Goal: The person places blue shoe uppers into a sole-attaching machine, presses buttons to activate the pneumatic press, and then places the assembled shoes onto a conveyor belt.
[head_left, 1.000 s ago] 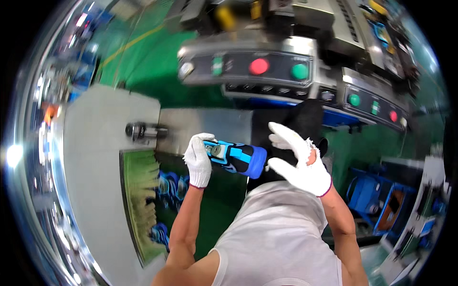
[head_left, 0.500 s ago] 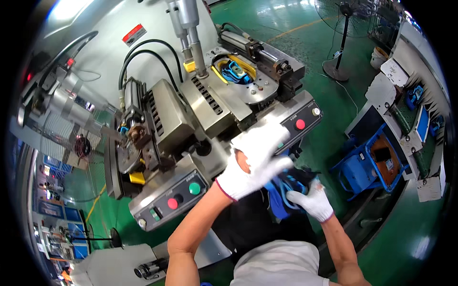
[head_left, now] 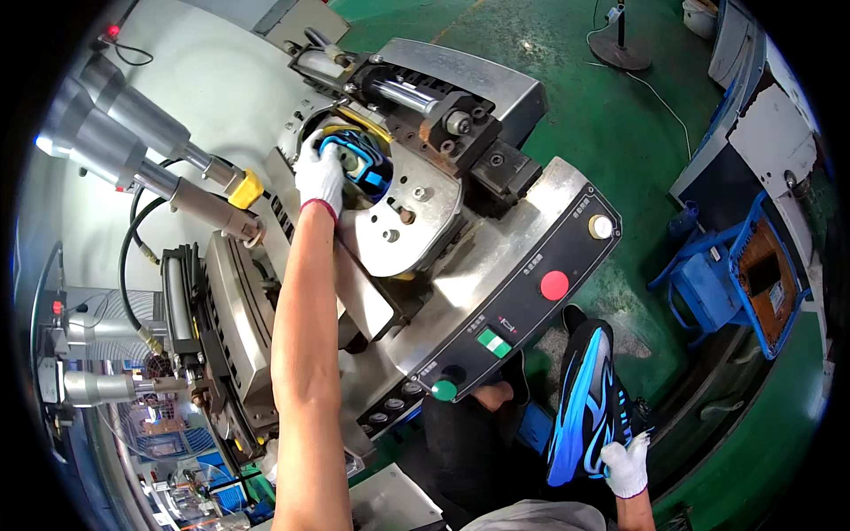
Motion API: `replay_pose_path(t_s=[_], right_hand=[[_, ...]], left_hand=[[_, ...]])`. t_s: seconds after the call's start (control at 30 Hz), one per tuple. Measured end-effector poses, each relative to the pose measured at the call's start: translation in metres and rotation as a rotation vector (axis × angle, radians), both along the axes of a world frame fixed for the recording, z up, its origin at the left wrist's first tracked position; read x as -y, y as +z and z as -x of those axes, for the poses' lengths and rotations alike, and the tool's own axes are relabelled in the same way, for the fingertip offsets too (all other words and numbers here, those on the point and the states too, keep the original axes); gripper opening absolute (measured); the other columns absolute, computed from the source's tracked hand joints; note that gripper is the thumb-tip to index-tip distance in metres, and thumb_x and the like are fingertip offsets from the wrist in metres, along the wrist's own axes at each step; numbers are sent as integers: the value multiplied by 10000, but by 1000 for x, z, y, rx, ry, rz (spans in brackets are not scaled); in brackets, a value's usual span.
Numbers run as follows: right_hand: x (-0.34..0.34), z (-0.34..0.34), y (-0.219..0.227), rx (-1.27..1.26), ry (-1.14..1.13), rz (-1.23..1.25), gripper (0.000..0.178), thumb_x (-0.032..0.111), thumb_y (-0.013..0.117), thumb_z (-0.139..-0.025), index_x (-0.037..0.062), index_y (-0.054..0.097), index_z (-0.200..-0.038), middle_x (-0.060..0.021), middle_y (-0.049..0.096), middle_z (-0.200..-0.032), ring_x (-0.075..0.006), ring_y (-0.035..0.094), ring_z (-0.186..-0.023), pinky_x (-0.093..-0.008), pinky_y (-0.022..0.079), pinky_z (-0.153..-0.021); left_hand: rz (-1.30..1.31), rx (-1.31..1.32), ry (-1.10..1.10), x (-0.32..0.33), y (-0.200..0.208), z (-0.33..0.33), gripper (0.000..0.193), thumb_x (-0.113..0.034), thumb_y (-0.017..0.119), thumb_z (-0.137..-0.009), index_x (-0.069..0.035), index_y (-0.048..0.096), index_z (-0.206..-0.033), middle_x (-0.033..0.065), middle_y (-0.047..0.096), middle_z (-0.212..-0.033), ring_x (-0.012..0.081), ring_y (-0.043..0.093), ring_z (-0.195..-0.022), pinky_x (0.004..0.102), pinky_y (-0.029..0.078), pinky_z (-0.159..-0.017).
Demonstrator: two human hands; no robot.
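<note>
Head view: you have one shoe in the machine (head_left: 491, 257) and another down at your side.
Held shoe: the blue-and-black shoe (head_left: 584, 411) hangs low on your right, beside your dark-clad leg, its narrower end pointing away from you.
Right hand: your gloved right hand (head_left: 627, 465) is grasping that shoe by the end nearest you, thumb laid over its patterned side.
Left hand: your gloved left hand (head_left: 320, 177) touches the near-left edge of the seated shoe; I cannot tell whether the fingers grip it or merely rest there.
Seated shoe: this blue-and-black one (head_left: 375, 181) sits in the recess behind the metal plate (head_left: 398, 232), with a yellow strip (head_left: 365, 122) along the far side.
Weight: probably modest, though the greyish form in the seated shoe's opening likely adds some.
Stiffness: expect give in the uppers, more firmness around that form.
Surface: smooth panels may slide under glove fabric; scuffing seems likelier than breakage.
Best hold: take the seated shoe at its opening, around the firm form; cup the held one from beneath, keeping pressure off its soft side.
</note>
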State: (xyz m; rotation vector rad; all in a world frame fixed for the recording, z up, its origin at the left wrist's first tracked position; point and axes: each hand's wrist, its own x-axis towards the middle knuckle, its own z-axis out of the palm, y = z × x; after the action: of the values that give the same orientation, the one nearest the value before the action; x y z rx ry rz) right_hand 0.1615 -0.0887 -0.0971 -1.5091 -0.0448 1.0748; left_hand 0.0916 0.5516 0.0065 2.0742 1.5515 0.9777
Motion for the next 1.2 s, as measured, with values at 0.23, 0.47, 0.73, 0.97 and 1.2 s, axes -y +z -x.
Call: replay_pose_path(t_s=[0.23,0.47,0.73,0.97,1.2], right_hand=[[-29,7,12,5,-6,-160,301,78,796,-791,-40,712,-1055,-34,717,-983,-105,636,-804,-311,546,-762],[-59,-1,40,226,-50,-224,483,32,698,-871,-15,623,-1345,-52,676,-1258,-152,624,-1058,-348,516,-962],[-256,-48,156,1018,179,-146,548,285,829,-892,-62,640,-1270,-131,735,-1121,-169,656,-970,-341,546,-882],[-524,-39,231,1185,806,-158,685,511,789,-843,-69,684,-1191,-209,740,-1097,-249,704,-991,-380,559,-905],[-626,10,124,1580,869,49,622,535,637,-848,8,747,-1158,-277,709,-1208,-401,701,-1111,-465,547,-987]], left_hand=[[-245,123,-33,-21,28,21,357,-154,632,-970,-40,687,-1304,156,735,-1233,266,695,-1134,371,515,-1030],[-412,484,-175,157,127,65,313,-61,583,-1021,-9,660,-1320,147,714,-1271,250,661,-1208,347,473,-1085],[-124,459,-744,375,60,232,288,66,637,-877,-47,724,-1127,163,689,-1250,351,630,-1235,462,477,-1106],[270,132,-647,482,-28,341,346,46,657,-854,-72,705,-1175,162,655,-1292,371,618,-1237,442,504,-1057],[508,335,-355,487,-36,369,336,65,593,-868,-95,707,-1141,185,627,-1360,380,599,-1287,429,479,-1097]])
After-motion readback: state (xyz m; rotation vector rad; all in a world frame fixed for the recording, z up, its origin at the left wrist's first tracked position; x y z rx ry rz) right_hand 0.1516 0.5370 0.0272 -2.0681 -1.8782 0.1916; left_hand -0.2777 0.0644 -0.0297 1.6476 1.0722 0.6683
